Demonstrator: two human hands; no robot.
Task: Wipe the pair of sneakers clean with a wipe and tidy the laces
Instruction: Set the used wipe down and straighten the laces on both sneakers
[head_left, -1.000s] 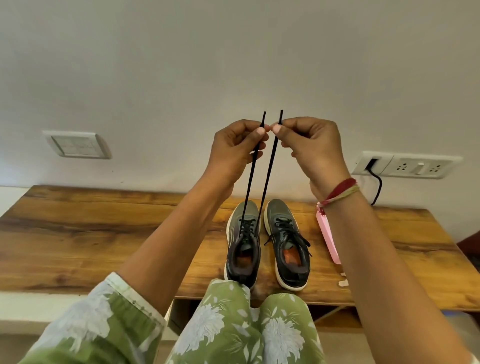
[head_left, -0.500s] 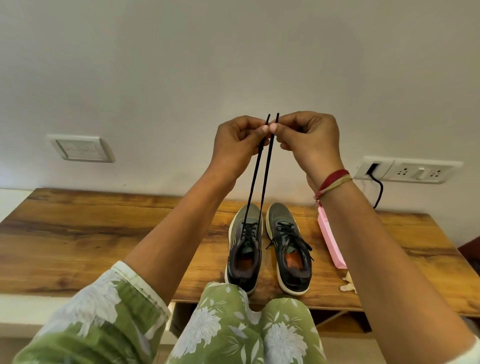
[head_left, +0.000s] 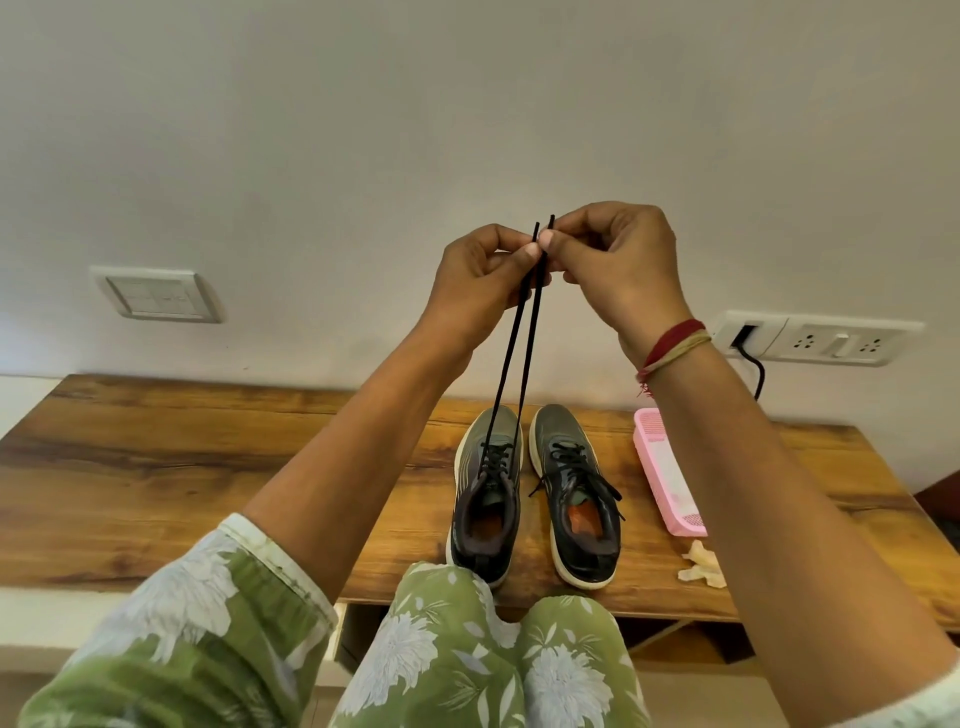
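Note:
Two grey sneakers with white soles stand side by side on the wooden table (head_left: 208, 467), toes toward the wall. From the left sneaker (head_left: 488, 499) two black lace ends (head_left: 517, 353) run taut up to my raised hands. My left hand (head_left: 483, 286) pinches one lace end near its tip. My right hand (head_left: 613, 265) pinches the other, and the two hands touch at the thumbs. The right sneaker (head_left: 576, 493) has its black laces lying loose over the tongue. A crumpled, soiled wipe (head_left: 701, 566) lies on the table at the right.
A pink flat packet (head_left: 667, 467) lies right of the sneakers, partly behind my right forearm. On the wall are a switch plate (head_left: 156, 293) at the left and a socket strip (head_left: 826, 340) with a black cable at the right. My knees in green floral cloth (head_left: 493, 649) meet the table's front edge.
Both hands have stayed raised with the lace ends, drawing closer so the two strands now run almost together. The view has tilted down a little, showing more of the table and wipe.

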